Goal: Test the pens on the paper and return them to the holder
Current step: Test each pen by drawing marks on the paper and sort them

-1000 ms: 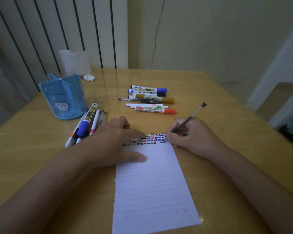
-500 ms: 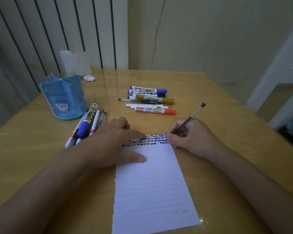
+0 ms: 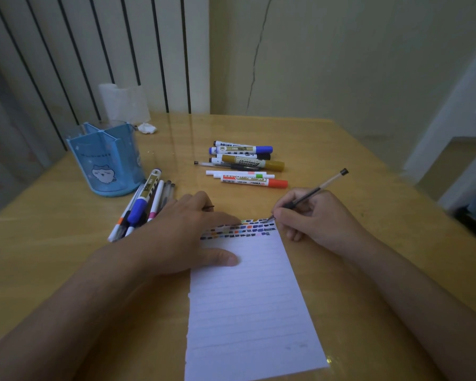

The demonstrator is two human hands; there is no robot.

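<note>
Pen (image 3: 308, 195) with a clear barrel and black cap on its back end is pinched in the right hand (image 3: 313, 215), tilted up and away, its tip touching the top right corner of the paper (image 3: 248, 306). That lined sheet lies near the front edge of the table (image 3: 341, 149), and its top strip is covered in rows of little colour swatches (image 3: 239, 229). The left hand (image 3: 176, 237) lies flat with straight fingers pressing the sheet's top left part, thumb resting on the paper; something thin and dark pokes out from under the fingers, can't really tell what.

Just left of that hand there's a loose bunch of pens (image 3: 146, 204) lying on the table, including a fat blue-capped marker. Right beside them, toward the left edge, the blue holder (image 3: 105, 160) stands upright, with a cartoon face on it. Further back in the middle sits a second pile of markers (image 3: 245, 163), blue, gold and red caps showing. In the back left corner there's a white paper roll (image 3: 121, 103) and a crumpled white scrap (image 3: 147, 128).
</note>
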